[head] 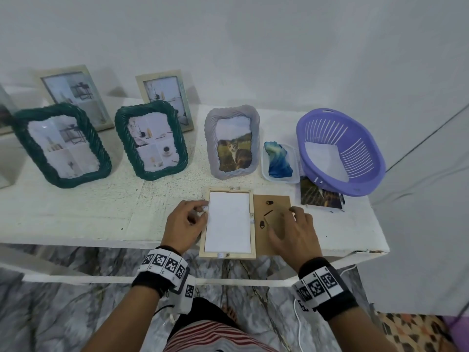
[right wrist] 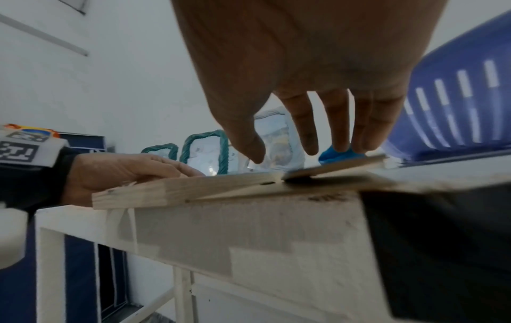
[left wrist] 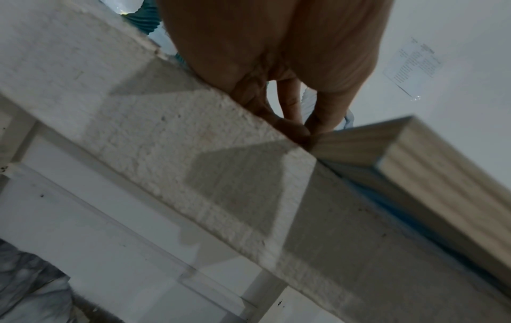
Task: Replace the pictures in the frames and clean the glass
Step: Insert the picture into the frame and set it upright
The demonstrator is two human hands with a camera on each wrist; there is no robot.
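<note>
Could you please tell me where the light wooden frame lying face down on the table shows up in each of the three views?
Head: wooden frame lies bottom centre, at the table's front edge.
Left wrist: its corner sits at the right, below the fingers.
Right wrist: its near edge spans the centre left.
Shared landmark: the white table.

White table (head: 76, 219) (frames (head: 149, 138), basket (head: 340, 153))

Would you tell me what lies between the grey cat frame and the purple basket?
A clear tray holding a blue cloth, seen in the head view.
</note>
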